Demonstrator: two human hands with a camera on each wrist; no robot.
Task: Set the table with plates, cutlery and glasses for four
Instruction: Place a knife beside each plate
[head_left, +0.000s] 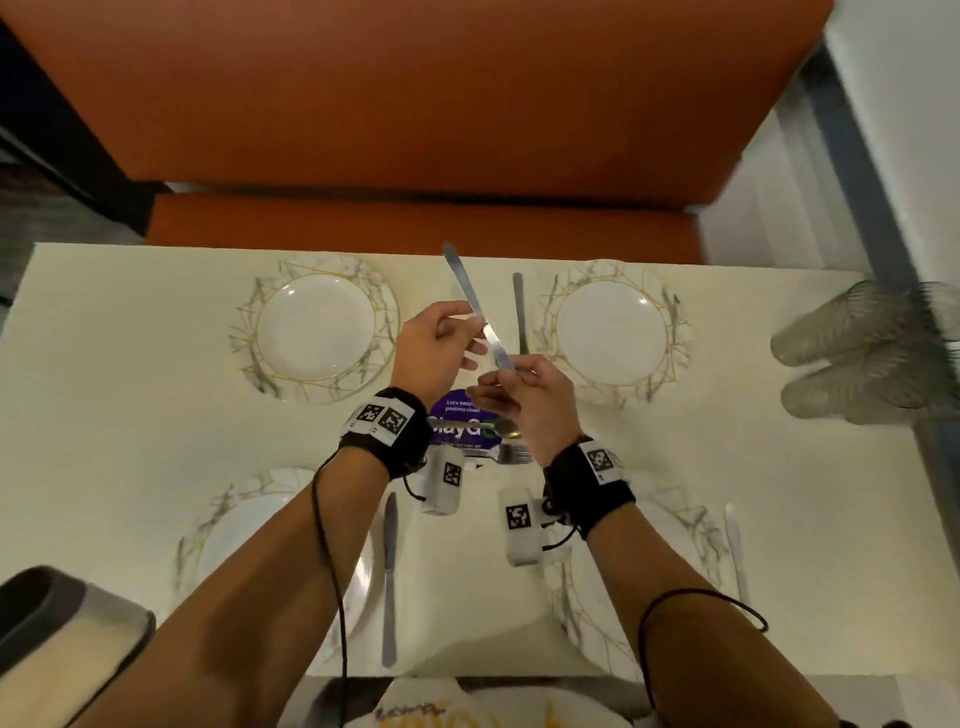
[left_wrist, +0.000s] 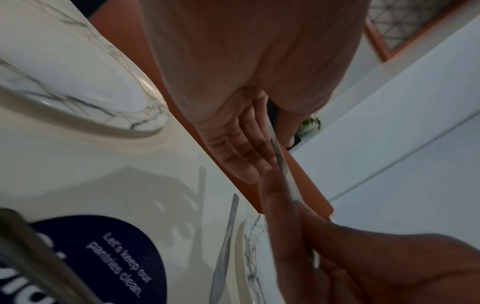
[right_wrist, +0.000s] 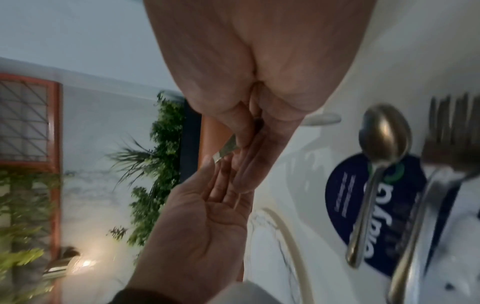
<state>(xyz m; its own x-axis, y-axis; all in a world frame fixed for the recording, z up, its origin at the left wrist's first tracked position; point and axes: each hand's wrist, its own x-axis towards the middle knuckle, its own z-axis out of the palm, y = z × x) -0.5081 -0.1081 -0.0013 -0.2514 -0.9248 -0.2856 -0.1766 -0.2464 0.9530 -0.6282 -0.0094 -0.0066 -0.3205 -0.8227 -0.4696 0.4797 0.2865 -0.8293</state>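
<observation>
A table knife hangs tilted in the air above the table's middle, one end pointing toward the far edge. My right hand pinches its near end between thumb and fingertips, as the right wrist view also shows. My left hand is beside the knife at mid-length with its fingers straight and its palm open. Marbled plates lie at the far left, far right, near left and near right; my forearms cover parts of the near two.
One knife lies left of the far right plate, another right of the near left plate, a third right of the near right plate. A spoon and fork rest on a purple sticker. Glasses stand at the right edge. An orange bench runs beyond the table.
</observation>
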